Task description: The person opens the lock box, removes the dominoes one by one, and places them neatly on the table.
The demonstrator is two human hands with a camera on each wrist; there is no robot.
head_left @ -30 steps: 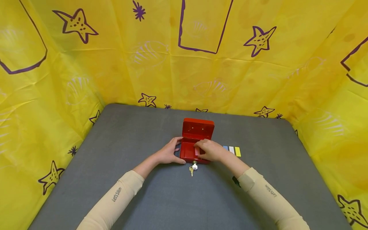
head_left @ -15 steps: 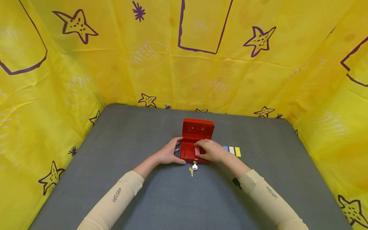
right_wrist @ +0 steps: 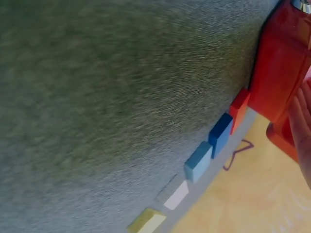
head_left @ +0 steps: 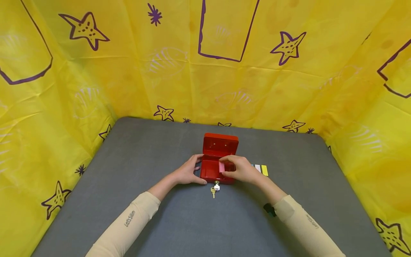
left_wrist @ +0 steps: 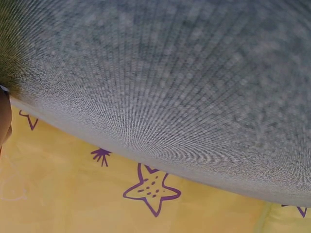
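A red cash box (head_left: 212,173) stands on the grey table with its lid (head_left: 221,144) raised. My left hand (head_left: 186,172) holds the box's left side, thumb at the front corner and fingers toward the back. Over the box's open right half, my right hand (head_left: 239,169) pinches a small pink block (head_left: 222,167) between thumb and fingertips. A key (head_left: 217,186) sits in the front lock, with a second key (head_left: 213,192) hanging beside it. The right wrist view catches the box's side (right_wrist: 279,58) and part of my right hand (right_wrist: 302,131).
Right of the box lies a row of small blocks: red (right_wrist: 239,109), dark blue (right_wrist: 221,134), light blue (right_wrist: 198,161), white (right_wrist: 176,193) and yellow (right_wrist: 146,221). My right hand hides part of this row in the head view. Yellow patterned cloth (head_left: 154,85) surrounds the table.
My right hand has shifted slightly to the right with the pink block, and more of the block shows. The left hand has stayed on the box.
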